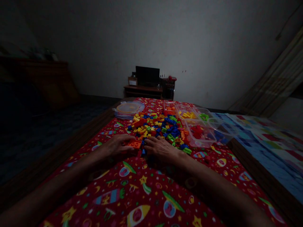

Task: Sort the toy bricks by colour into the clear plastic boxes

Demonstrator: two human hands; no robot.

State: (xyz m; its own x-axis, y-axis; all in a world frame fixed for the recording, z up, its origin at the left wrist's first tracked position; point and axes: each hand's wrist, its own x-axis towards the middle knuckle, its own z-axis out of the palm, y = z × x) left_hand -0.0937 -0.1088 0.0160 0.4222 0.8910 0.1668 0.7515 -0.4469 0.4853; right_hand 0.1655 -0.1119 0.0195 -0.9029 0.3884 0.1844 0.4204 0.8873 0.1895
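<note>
A heap of small plastic building bricks (158,125) in yellow, blue, red, green and orange lies on a red cloth printed with rockets and stars (142,195). My left hand (117,146) rests at the near edge of the heap, fingers curled on an orange brick (135,144). My right hand (162,148) lies beside it, fingers bent down over blue bricks (143,152); what it grips is hidden. Both forearms stretch forward along the cloth.
Clear plastic containers (201,130) holding sorted red, yellow and green bricks stand right of the heap. Clear lids (129,108) lie at the far left. A dark wooden edge (78,138) runs along the left. A low cabinet with a screen (148,83) stands against the far wall.
</note>
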